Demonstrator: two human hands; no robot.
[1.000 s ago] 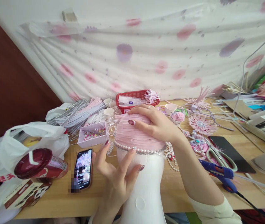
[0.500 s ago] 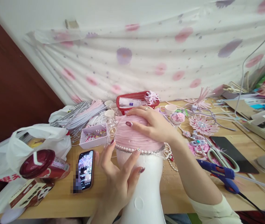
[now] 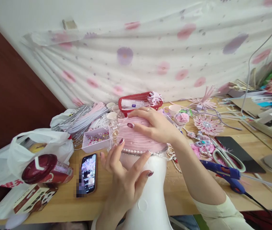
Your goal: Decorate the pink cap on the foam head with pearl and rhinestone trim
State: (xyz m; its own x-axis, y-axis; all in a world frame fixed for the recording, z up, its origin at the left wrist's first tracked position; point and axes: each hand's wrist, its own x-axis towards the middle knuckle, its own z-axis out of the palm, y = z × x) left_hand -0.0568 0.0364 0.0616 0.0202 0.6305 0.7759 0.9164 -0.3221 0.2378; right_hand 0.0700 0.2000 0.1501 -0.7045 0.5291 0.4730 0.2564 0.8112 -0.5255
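Note:
A white mannequin head form (image 3: 150,185) lies with its neck toward me, wearing a pink ribbed cap (image 3: 138,137). Along the cap's lower edge runs a string of white pearls (image 3: 136,152), with more strands hanging at the right side. My right hand (image 3: 153,126) rests spread over the top of the cap. My left hand (image 3: 127,172) has its fingers apart, palm side toward the form, with the index fingertip touching the pearls near the middle of the edge and another fingertip at the cap's left side.
Around the form are a red basket (image 3: 123,111), a box of beads (image 3: 96,140), a phone (image 3: 88,174), a lidded cup (image 3: 42,169), a plastic bag (image 3: 61,140), scissors (image 3: 225,156), a blue glue gun (image 3: 224,172), a black tablet (image 3: 241,155) and a pink flower (image 3: 209,124).
My left index fingertip has moved right along the pearl edge, and the left hand has shifted slightly right. My right hand stays on the cap. The view has shifted a little.

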